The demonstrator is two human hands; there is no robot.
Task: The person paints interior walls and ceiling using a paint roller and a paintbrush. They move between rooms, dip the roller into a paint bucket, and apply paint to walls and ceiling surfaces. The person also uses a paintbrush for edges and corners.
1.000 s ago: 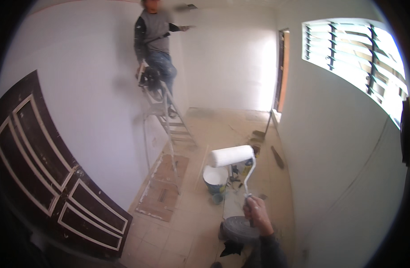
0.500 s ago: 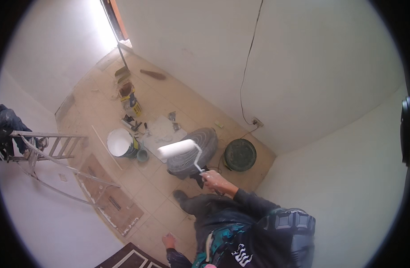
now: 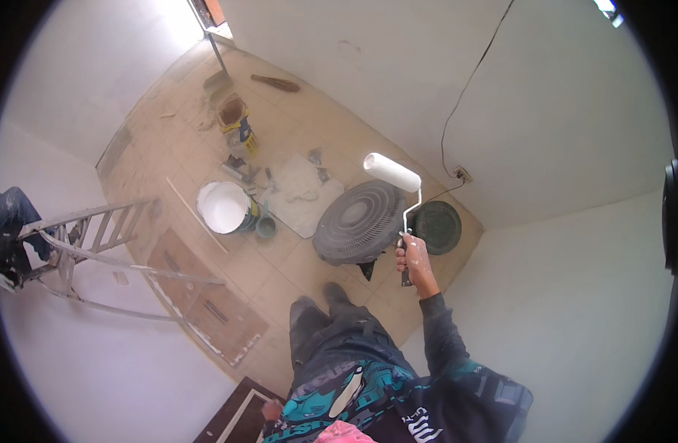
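A paint roller (image 3: 393,173) with a white sleeve and a bent wire frame is held up in my right hand (image 3: 416,260), whose fingers wrap round its dark handle. White paint spots mark that hand. Below the roller stands a round grey floor fan (image 3: 359,221), with a dark green round tub (image 3: 437,228) to its right. My left hand (image 3: 272,409) hangs low beside my body, near a dark framed panel (image 3: 232,413); its fingers are too blurred to make out. Left of the fan sits a bucket of white paint (image 3: 226,207), with a small green pot (image 3: 266,226) against it.
At the left, a person (image 3: 12,221) sits on a metal stepladder (image 3: 95,214). A brown board (image 3: 202,299) lies by the wall. Tools surround a dusty sheet (image 3: 298,193). Farther off are an open sack (image 3: 233,112), a broom head (image 3: 275,83) and a wall socket (image 3: 463,174) with cables.
The roller and my right hand have moved right and up, and the roller now tilts the other way. My left hand has drawn in closer to my body. The view has shifted.
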